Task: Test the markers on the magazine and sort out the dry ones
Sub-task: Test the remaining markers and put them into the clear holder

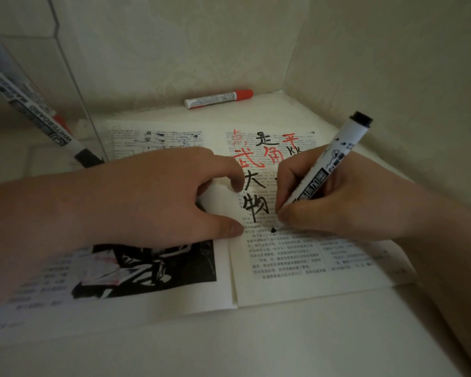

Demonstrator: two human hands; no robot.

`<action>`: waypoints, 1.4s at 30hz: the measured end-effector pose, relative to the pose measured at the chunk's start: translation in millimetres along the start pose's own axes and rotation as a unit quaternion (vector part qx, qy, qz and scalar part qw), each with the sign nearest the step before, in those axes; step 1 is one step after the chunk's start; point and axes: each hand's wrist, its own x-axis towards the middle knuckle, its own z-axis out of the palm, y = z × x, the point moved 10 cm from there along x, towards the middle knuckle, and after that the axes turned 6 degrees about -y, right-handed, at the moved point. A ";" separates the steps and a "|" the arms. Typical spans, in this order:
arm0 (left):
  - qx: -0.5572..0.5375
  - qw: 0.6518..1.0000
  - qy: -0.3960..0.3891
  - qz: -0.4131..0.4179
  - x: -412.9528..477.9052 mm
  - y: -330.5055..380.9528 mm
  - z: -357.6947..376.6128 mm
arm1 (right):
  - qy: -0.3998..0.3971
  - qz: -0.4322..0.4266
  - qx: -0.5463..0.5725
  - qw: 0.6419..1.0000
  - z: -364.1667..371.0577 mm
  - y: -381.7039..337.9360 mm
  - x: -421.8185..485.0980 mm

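The magazine (297, 268) is thin, matt, off-white paper; its printed photo is flat black without sheen. The black marker (329, 170) has a smooth white plastic barrel with a printed label. The red marker (218, 98) is the same smooth plastic. The clear container (65, 63) is glossy, either plastic or glass. The desk (229, 344) is smooth and pale, and the wall (174, 50) is matt and faintly textured.

Black marker's tip on the open magazine

The right hand (335, 202) grips a black marker (327, 170), its tip touching the right page of the magazine (305, 265) just below black handwritten characters, with red ones higher up. The left hand (152, 197) presses on the pages by the spine. A capped red marker (218, 99) lies at the foot of the wall beyond; at far left, more markers (42, 118) lean in a clear container (74, 77).
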 end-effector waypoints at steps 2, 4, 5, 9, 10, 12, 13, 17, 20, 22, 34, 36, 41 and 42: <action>-0.004 1.000 -0.003 -0.005 -0.2 -1.5 1.0 | -0.023 -0.002 0.006 1.000 5.2 -1.6 -0.6; 0.000 1.000 0.001 0.000 0.1 -0.9 0.3 | -0.043 -0.011 0.027 0.999 10.2 -5.4 -1.8; 0.003 1.000 0.003 0.003 0.1 -0.3 -0.3 | -0.036 -0.017 0.029 0.999 9.2 -7.2 -1.9; -0.003 1.000 -0.006 -0.007 -0.3 -1.0 1.4 | 0.034 -0.008 0.018 0.999 -7.1 -1.0 -0.5; -0.002 1.000 -0.007 -0.007 -0.3 -1.1 1.7 | 0.034 -0.002 0.012 0.999 -7.6 1.0 0.2; 0.004 1.000 -0.002 -0.002 -0.2 -0.4 0.6 | 0.027 0.006 -0.005 1.000 -6.4 4.1 1.7; 0.004 1.000 -0.001 -0.002 -0.4 -0.6 0.2 | 0.024 0.006 -0.006 1.000 -6.1 4.2 2.1; 0.004 1.000 0.003 -0.003 -0.5 -0.1 -0.4 | 0.040 -0.026 0.011 0.999 -15.6 -0.8 -1.7; -0.006 1.000 0.003 -0.005 -1.0 0.5 -0.2 | 0.048 -0.057 0.051 0.996 -25.6 -3.2 -4.5; -0.005 1.000 -0.003 -0.010 -1.7 1.1 0.1 | 0.027 -0.072 0.079 0.994 -24.1 -3.3 -4.4; -0.001 1.000 -0.006 -0.018 -0.6 -0.6 1.0 | -0.038 -0.055 0.013 0.998 -5.2 -3.0 -6.8; 0.006 1.000 0.001 -0.014 -0.5 -0.1 0.0 | -0.061 -0.076 0.058 0.994 2.5 -9.1 -6.2; 0.016 0.999 0.031 -0.008 -4.4 2.0 -1.9 | 0.042 -0.150 0.213 0.965 -24.4 -9.7 -0.9; -0.022 0.999 0.046 0.012 -5.9 4.7 -4.2 | 0.059 -0.151 0.229 0.960 -29.5 -6.7 -0.1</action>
